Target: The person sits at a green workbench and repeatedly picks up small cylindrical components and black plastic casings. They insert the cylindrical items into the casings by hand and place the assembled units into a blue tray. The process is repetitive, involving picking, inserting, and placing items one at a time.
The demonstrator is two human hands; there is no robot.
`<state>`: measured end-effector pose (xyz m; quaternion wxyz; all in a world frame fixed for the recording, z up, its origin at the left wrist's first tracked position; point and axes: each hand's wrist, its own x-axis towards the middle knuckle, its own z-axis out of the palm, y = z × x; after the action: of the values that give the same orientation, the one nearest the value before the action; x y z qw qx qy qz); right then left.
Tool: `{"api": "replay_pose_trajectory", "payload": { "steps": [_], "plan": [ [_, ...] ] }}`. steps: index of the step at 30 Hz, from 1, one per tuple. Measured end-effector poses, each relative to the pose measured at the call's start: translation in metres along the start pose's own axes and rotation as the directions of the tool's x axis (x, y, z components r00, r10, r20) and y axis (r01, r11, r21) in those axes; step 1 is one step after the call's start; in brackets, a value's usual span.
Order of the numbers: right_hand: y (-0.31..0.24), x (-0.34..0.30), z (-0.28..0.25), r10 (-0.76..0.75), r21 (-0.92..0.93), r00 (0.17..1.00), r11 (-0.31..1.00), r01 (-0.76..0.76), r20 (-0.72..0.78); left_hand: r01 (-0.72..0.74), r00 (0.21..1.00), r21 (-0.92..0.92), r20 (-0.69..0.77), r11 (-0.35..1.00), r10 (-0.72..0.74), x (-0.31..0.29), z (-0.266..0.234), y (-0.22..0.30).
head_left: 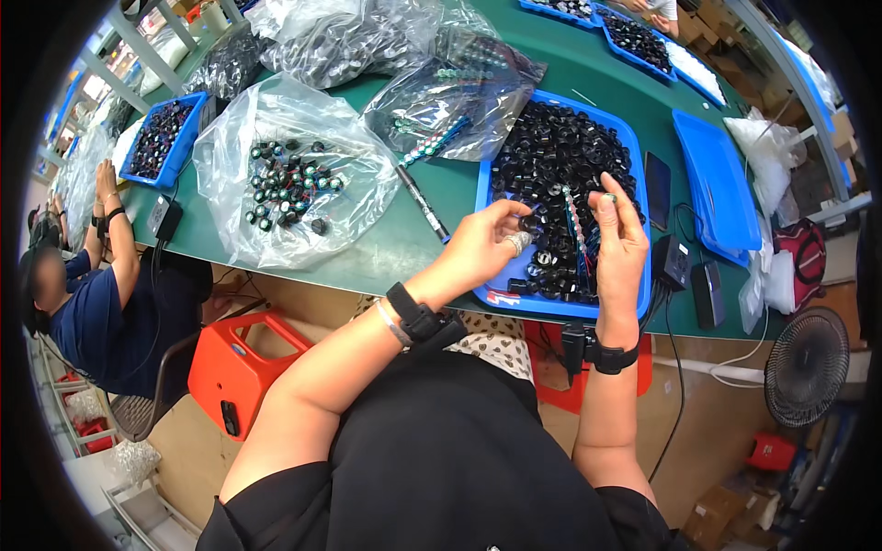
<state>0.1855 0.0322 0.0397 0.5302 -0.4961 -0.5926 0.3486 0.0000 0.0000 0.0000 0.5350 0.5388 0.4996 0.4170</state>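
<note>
My left hand (482, 246) is closed in a pinch on a small round black plastic cap (529, 224), over the near left part of a blue tray (636, 145). Many loose black caps (560, 138) fill that tray. Above its right side, my right hand (621, 241) pinches a small greenish round piece (609, 196) between thumb and fingers; its detail is too small to make out. A strip of small round boards with thin wires (575, 220) lies on the caps between my hands.
Left of the tray lie a marker pen (423, 204) and a clear bag (367, 207) with wired round parts. Bulging plastic bags (340, 41) sit behind. Stacked blue trays (712, 184), a phone (658, 188) and a black box with cables (672, 262) are at right. A co-worker (101, 285) sits left.
</note>
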Motion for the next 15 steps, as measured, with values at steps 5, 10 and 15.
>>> {"api": "replay_pose_trajectory", "payload": {
  "steps": [5,10,15],
  "plan": [
    [-0.027,-0.01,0.003,0.109,-0.12,0.981,0.989,-0.09,0.161,0.21,0.978,-0.576,0.139,0.79,-0.158,-0.018,-0.009,0.008],
    [-0.018,-0.033,0.016,0.171,-0.083,0.864,0.985,-0.15,0.474,0.227,0.974,-0.653,0.144,0.723,-0.177,-0.032,-0.016,0.003],
    [-0.015,-0.042,0.024,0.251,-0.072,0.84,0.966,-0.247,0.481,0.204,0.978,-0.577,0.084,0.791,-0.191,-0.041,-0.022,-0.002]
  ]
}}
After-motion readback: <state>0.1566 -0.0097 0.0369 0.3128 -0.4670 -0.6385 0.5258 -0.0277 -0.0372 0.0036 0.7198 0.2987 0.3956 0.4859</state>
